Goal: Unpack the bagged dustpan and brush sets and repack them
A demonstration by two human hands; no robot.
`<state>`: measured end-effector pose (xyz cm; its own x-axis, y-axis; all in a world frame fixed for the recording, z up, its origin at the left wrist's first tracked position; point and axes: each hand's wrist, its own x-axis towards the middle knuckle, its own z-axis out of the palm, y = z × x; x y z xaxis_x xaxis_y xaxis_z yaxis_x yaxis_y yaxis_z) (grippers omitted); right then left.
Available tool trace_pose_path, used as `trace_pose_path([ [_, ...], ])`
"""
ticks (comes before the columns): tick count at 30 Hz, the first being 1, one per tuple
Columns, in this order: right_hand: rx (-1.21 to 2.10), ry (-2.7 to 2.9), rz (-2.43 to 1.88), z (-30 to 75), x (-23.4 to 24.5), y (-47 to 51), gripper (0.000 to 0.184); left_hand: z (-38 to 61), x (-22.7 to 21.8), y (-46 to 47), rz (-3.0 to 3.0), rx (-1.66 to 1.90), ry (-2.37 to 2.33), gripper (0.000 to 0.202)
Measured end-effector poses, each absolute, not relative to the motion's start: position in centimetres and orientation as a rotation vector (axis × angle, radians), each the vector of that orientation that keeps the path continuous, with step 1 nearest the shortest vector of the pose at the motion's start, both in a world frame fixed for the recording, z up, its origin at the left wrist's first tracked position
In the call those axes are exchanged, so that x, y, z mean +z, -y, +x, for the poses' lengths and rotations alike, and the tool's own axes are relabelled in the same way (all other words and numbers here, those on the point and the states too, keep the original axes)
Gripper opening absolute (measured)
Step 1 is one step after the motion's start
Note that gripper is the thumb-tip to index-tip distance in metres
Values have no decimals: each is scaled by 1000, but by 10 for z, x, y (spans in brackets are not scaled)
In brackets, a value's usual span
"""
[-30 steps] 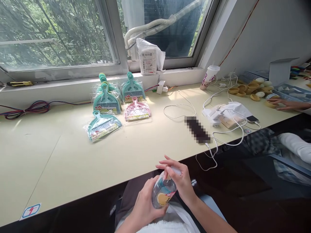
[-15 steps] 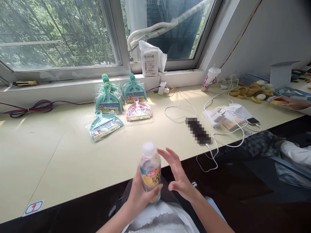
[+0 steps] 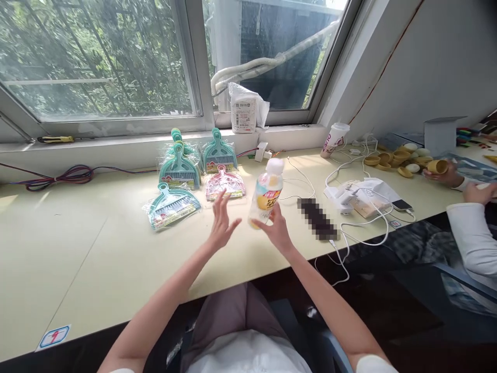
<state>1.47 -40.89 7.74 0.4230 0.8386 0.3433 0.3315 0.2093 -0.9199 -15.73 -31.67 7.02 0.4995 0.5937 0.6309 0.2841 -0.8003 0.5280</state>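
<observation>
A clear plastic bottle [image 3: 266, 192] with a white cap and a yellow label stands slightly tilted over the cream table [image 3: 116, 259]. My right hand [image 3: 277, 231] grips it round its lower part from the right. Just left of the bottle, my left hand [image 3: 221, 223] hovers with its fingers spread and nothing in it. Behind my left hand lie several wrapped toy dustpan-and-brush sets, teal [image 3: 173, 207] and pink [image 3: 225, 184].
A blurred dark device [image 3: 317, 218] and white charging cables [image 3: 363, 228] lie right of the bottle. A lidded cup [image 3: 334, 139] stands by the wall. A white bag [image 3: 244, 110] sits on the sill. At the far right another person's hands [image 3: 442, 173] handle yellow cups [image 3: 392, 155].
The bottle went from my left hand near my lap up and forward over the table, into my right hand. My left hand let go and opened. The view tilted up.
</observation>
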Motion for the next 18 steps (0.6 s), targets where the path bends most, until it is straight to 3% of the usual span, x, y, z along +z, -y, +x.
trace_pose_path([
  [4, 200, 1073, -1640, 77, 73, 335, 76, -194, 53, 261, 2313, 1469, -1272, 52],
  [8, 123, 951, -1899, 131, 78, 267, 71, -229, 44, 229, 2156, 1471, -1754, 45],
  [12, 130, 798, -2050, 166, 78, 219, 68, -240, 38, 216, 1975, 1339, -2100, 43],
  [18, 169, 688, -2063, 197, 50, 184, 67, -234, 23, 210, 2060, 946, -2162, 45],
])
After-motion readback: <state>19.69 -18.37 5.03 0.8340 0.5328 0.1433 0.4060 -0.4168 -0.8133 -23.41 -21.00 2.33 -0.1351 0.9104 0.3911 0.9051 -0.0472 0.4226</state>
